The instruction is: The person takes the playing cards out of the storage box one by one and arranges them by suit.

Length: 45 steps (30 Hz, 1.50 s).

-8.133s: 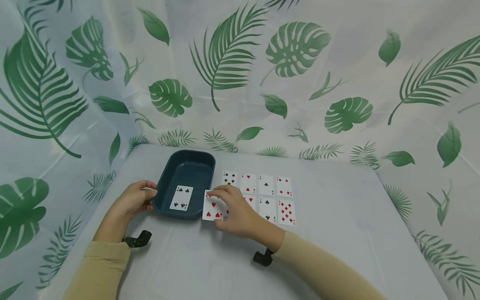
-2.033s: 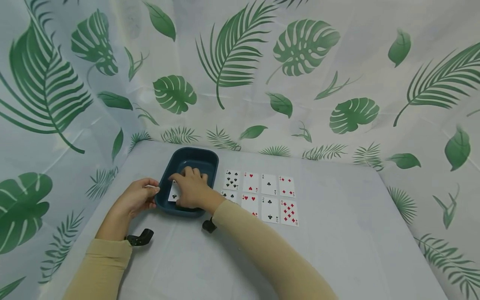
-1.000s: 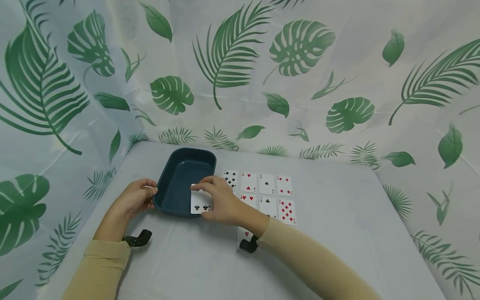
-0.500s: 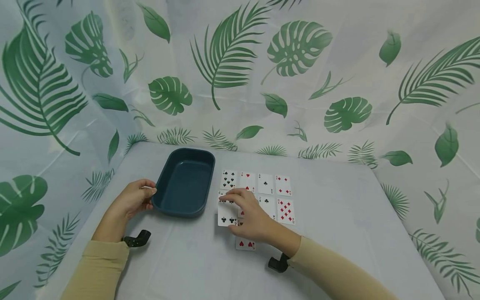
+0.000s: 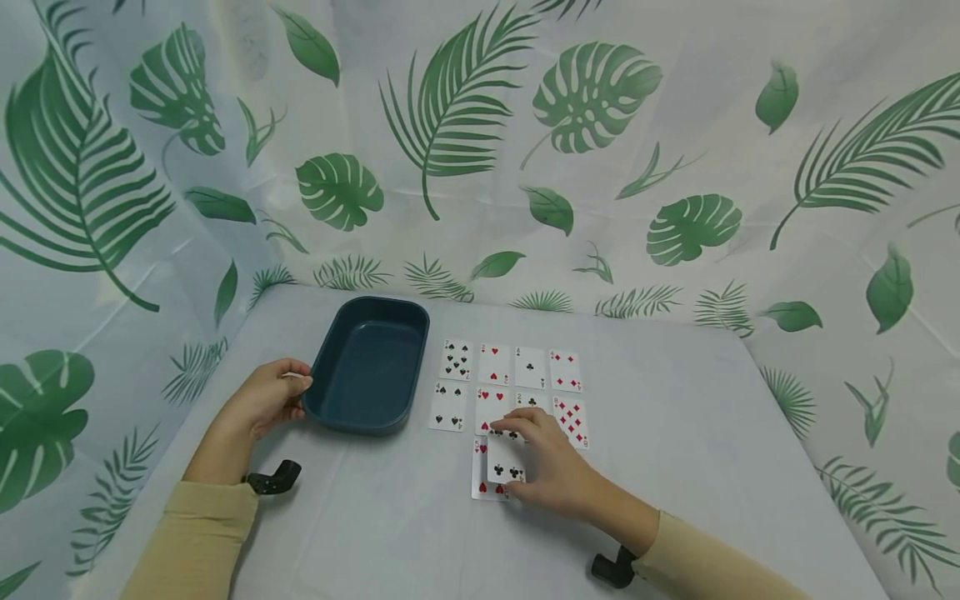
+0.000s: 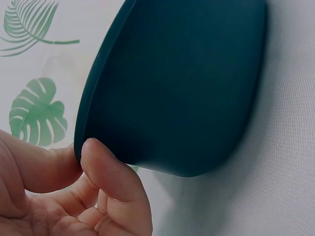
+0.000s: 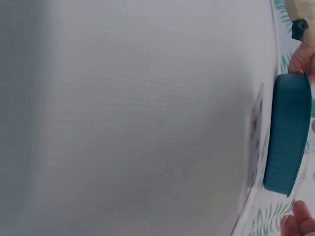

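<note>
In the head view, my left hand (image 5: pixel 272 398) pinches the near-left rim of a dark teal plastic tray (image 5: pixel 367 423). The left wrist view shows thumb and finger on the rim of the tray (image 6: pixel 177 88). My right hand (image 5: pixel 551 462) pinches a playing card (image 5: pixel 504 462) with black club pips between thumb and fingers. This card hovers over the five of hearts (image 5: pixel 478 487), partly covering it. At the right wrist view's edge, fingertips (image 7: pixel 301 219) show, and the held card (image 7: pixel 255 132) is seen almost edge-on, or it may be another card; I cannot tell.
Two rows of face-up playing cards (image 5: pixel 493 364) lie right of the tray, the right hand partly hiding the two of clubs (image 5: pixel 531 400). A white cloth (image 5: pixel 697 433) covers the table. A leaf-printed curtain (image 5: pixel 465 233) stands behind and at the sides.
My right hand has lifted the clubs card out of the tray and carried it right, over the five of hearts, which was laid down earlier. The left hand has stayed on the tray.
</note>
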Available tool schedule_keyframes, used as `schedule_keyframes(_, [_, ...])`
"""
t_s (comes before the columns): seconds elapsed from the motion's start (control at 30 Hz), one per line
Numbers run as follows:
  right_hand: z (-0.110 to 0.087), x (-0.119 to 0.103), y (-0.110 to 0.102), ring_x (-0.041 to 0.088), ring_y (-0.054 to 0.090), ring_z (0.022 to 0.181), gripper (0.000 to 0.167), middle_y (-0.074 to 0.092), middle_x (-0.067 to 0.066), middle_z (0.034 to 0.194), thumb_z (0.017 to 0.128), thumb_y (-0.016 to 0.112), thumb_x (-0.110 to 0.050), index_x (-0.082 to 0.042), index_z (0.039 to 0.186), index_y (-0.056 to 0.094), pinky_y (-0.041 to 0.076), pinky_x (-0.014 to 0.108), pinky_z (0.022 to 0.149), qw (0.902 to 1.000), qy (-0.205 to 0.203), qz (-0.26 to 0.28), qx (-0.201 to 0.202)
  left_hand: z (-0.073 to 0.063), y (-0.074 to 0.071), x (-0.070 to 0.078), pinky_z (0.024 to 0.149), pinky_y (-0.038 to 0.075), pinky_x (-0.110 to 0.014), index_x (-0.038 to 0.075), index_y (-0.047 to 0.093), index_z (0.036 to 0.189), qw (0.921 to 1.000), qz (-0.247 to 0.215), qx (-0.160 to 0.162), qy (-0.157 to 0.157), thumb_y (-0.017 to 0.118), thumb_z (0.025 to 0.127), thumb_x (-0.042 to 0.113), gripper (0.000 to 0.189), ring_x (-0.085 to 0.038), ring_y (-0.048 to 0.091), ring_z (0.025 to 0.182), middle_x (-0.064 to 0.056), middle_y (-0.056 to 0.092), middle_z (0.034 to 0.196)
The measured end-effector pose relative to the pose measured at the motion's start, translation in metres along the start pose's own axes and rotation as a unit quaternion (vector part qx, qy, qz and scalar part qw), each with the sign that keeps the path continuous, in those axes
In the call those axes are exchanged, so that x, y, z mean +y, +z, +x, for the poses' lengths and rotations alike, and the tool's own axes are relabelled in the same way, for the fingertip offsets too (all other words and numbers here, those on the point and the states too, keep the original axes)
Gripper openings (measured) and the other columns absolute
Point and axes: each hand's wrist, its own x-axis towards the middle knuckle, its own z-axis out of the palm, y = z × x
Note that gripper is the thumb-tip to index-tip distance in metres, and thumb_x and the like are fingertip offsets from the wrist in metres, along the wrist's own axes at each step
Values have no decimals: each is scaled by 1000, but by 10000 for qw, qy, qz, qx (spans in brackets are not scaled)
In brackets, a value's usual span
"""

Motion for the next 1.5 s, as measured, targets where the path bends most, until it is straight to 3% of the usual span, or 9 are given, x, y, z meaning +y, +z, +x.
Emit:
schedule_keyframes(0.23, [-19, 14, -1, 16, 53, 130, 90, 53, -4, 144, 71, 98, -13, -33, 148, 58, 52, 48, 108, 9978, 501, -420, -65, 0, 2, 2, 67, 59, -30, -3, 45, 143, 10000, 7, -38, 28, 52, 112, 14, 36, -14, 55, 71, 0, 55, 87])
schedule_keyframes(0.43, [-28, 22, 0, 17, 56, 125, 92, 58, -4, 141, 69, 100, -14, -33, 148, 58, 50, 51, 106, 9957, 630, -665, -96, -1, 1, 3, 67, 59, -30, -3, 45, 144, 10000, 26, -45, 44, 52, 112, 14, 36, -13, 56, 72, 0, 56, 87])
schedule_keyframes(0.7, [-32, 27, 1, 17, 52, 128, 94, 57, -5, 140, 69, 100, -15, -40, 148, 56, 40, 61, 114, 9931, 895, -724, -221, 1, -1, -2, 68, 59, -31, -3, 45, 144, 10000, 38, -20, -6, 52, 113, 15, 37, -15, 56, 74, -1, 56, 89])
schedule_keyframes(1.17, [-25, 26, -4, 34, 47, 146, 89, 57, 2, 153, 73, 96, -14, -30, 151, 56, 40, 65, 115, 9929, 961, -703, -38, -3, -9, -8, 68, 58, -29, -4, 49, 138, 9997, 53, -29, 232, 53, 113, 18, 33, -12, 56, 75, 1, 56, 90])
schedule_keyframes(1.37, [-22, 27, -15, 42, 44, 150, 82, 52, 8, 161, 82, 91, -23, -26, 155, 53, 39, 73, 113, 9917, 1018, -735, 283, -6, -10, -9, 66, 57, -30, -4, 52, 131, 9994, 134, 264, 191, 48, 116, 25, 33, -12, 56, 74, -2, 57, 92])
schedule_keyframes(1.5, [-19, 25, -26, 49, 40, 151, 76, 44, 18, 166, 89, 86, -29, -22, 156, 52, 35, 78, 109, 9864, 1162, -890, 741, -12, -9, -4, 66, 58, -31, -5, 54, 133, 9948, 609, 761, 281, 47, 116, 38, 47, -14, 59, 75, -9, 61, 98])
